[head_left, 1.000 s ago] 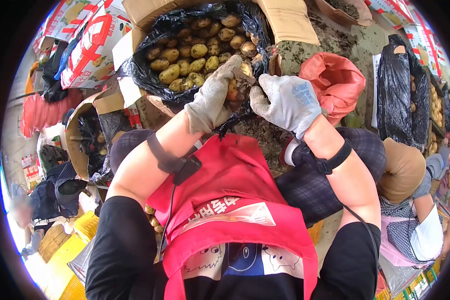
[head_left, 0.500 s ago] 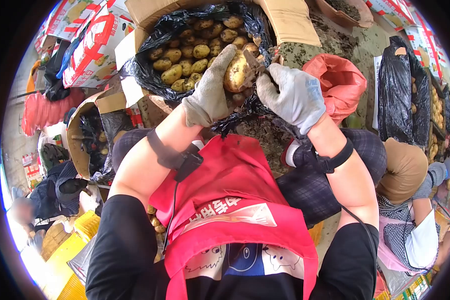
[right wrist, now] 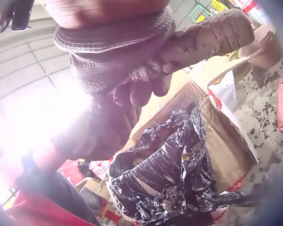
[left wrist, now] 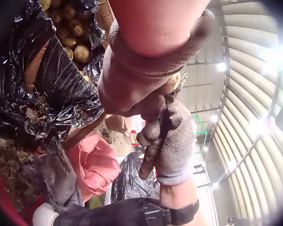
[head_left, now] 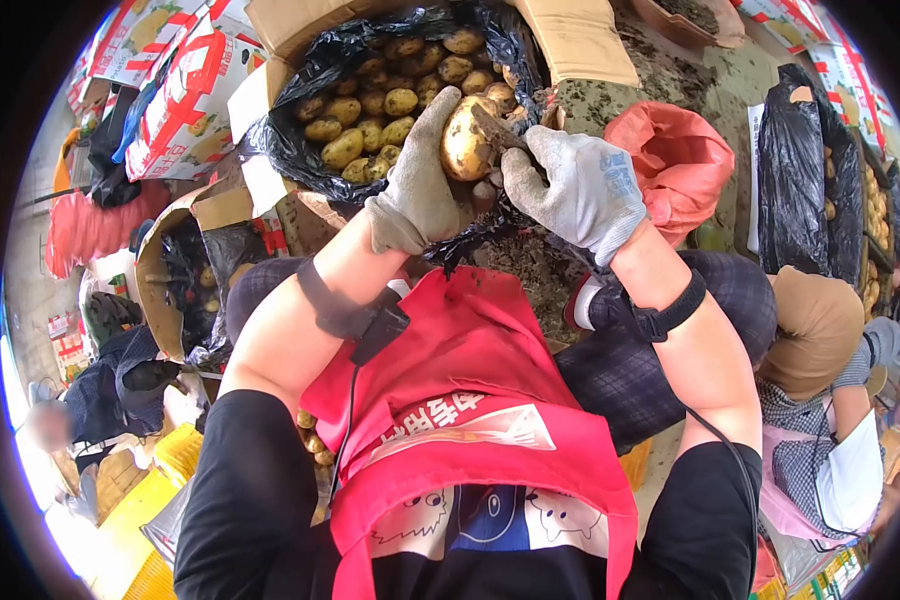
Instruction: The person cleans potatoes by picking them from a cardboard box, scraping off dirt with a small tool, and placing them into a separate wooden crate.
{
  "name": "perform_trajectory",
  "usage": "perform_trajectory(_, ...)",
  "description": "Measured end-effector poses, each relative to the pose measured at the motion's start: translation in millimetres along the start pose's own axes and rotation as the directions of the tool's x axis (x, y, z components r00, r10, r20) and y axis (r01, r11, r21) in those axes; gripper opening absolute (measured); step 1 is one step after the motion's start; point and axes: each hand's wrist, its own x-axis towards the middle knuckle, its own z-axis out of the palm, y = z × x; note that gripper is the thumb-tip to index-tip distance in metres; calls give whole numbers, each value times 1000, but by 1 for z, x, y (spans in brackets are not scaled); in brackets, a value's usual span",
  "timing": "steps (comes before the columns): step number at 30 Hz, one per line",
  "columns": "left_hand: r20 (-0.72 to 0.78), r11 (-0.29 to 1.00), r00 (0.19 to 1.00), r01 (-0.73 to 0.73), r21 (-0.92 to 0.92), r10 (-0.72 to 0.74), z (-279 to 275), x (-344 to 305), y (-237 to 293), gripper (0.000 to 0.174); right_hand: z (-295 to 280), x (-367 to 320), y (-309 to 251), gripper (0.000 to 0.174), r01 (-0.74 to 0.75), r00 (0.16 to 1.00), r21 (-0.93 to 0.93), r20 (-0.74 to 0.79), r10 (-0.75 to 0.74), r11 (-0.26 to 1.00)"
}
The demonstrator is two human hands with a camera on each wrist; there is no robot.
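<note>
In the head view my gloved left hand [head_left: 420,195] grips a large yellow potato [head_left: 464,148] patched with dark soil, thumb along its side. My gloved right hand [head_left: 578,190] is beside it with bent fingers, pinching a flat, dark brown piece [head_left: 496,130] against the potato's right side; its kind is unclear. Both hands are over the near edge of a carton lined with a black plastic bag [head_left: 300,75], where many potatoes [head_left: 375,100] lie. The left wrist view shows the potato [left wrist: 172,84] mostly hidden behind the gloves.
An open red sack [head_left: 660,175] stands right of the hands, on a floor strewn with soil [head_left: 660,75]. Another lined carton [head_left: 175,280] is at the left. Red-and-white cartons [head_left: 190,100] are stacked beyond it. Another person [head_left: 820,420] sits at the right.
The potato has been turned in my left hand, and more of its yellow side shows. My right hand pulled slightly away, then came back against it with the brown piece.
</note>
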Motion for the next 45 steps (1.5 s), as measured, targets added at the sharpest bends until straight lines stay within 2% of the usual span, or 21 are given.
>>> perform_trajectory(4, -123, 994, 992, 9, -108, -22, 12, 0, -6, 47, 3, -7, -8, 33, -14, 997, 44, 78, 11, 999)
perform_trajectory(5, -141, 983, 990, -23, -181, -3, 14, 0, -7, 48, 7, -12, -12, 33, 141, 975, -91, 188, -122, 986)
perform_trajectory(8, -110, 990, 991, 64, -126, -78, 3, 3, 2, 52, 12, -17, -16, 32, 195, 971, -82, 157, -180, 977)
perform_trajectory(10, -59, 994, 998, 26, -109, -32, 4, 2, 5, 50, 3, -9, -14, 33, 169, 984, -15, 54, -168, 985)
perform_trajectory(12, -5, 996, 1000, -13, -88, 13, -2, 4, 9, 49, -7, -4, -8, 33, 45, 999, 142, 0, -46, 989)
perform_trajectory(14, 158, 995, 987, 8, -104, 9, -21, 10, 10, 47, -14, 0, 0, 33, -50, 998, 131, -33, 55, 990)
perform_trajectory(16, 115, 999, 992, -52, 4, 51, -8, 2, 6, 49, -11, 0, 13, 31, -79, 996, 143, -24, 84, 987)
perform_trajectory(18, -15, 980, 993, -109, 164, 113, 3, -3, 4, 52, -9, -2, 19, 31, -110, 993, 60, -34, 112, 992)
perform_trajectory(19, -29, 999, 999, -33, 34, 34, 21, -15, 5, 53, -10, -3, 18, 31, -136, 990, 67, -21, 138, 988)
perform_trajectory(20, -27, 999, 999, -34, 36, 35, 14, -12, 7, 53, -12, -3, 16, 31, -135, 990, 66, -24, 137, 989)
perform_trajectory(22, 371, 999, 928, 29, 40, -42, -11, -4, 10, 51, -14, -4, 13, 31, -135, 991, 96, 5, 135, 986)
perform_trajectory(23, 372, 999, 927, 28, 42, -42, -18, -1, 5, 51, -14, -4, 11, 31, -134, 991, 97, 2, 134, 986)
perform_trajectory(25, 347, 930, 922, -270, 249, 174, -15, -1, -2, 47, -11, -4, 9, 34, -162, 986, 68, 54, 158, 985)
perform_trajectory(26, 347, 930, 922, -269, 251, 173, -14, 0, -4, 47, -9, -4, 7, 34, -163, 986, 68, 53, 160, 984)
perform_trajectory(28, 56, 991, 991, -122, 62, 118, 3, -3, -8, 52, -7, -2, -1, 36, -199, 976, 63, 105, 192, 978)
perform_trajectory(29, -35, 986, 986, -158, 54, 160, 2, -1, -13, 48, -9, -4, -6, 36, -210, 970, 76, 143, 198, 975)
perform_trajectory(30, -37, 986, 987, -157, 55, 159, 4, -1, -14, 48, -3, -6, -7, 36, -142, 981, 23, 134, 138, 990)
perform_trajectory(33, -189, 981, 964, -174, 90, 188, 7, -1, -17, 45, 2, -7, -8, 37, -167, 974, 8, 159, 163, 986)
perform_trajectory(37, -166, 974, 961, -208, 89, 220, -1, 4, -21, 45, 6, -6, -9, 37, -161, 966, -10, 206, 160, 987)
perform_trajectory(43, -172, 991, 976, -133, 29, 136, -25, 12, -23, 46, 12, -9, -8, 38, -136, 962, 18, 240, 128, 990)
perform_trajectory(45, -4, 965, 966, -259, -33, 259, -31, 22, -26, 46, 17, -12, -15, 39, -122, 963, 48, 247, 107, 991)
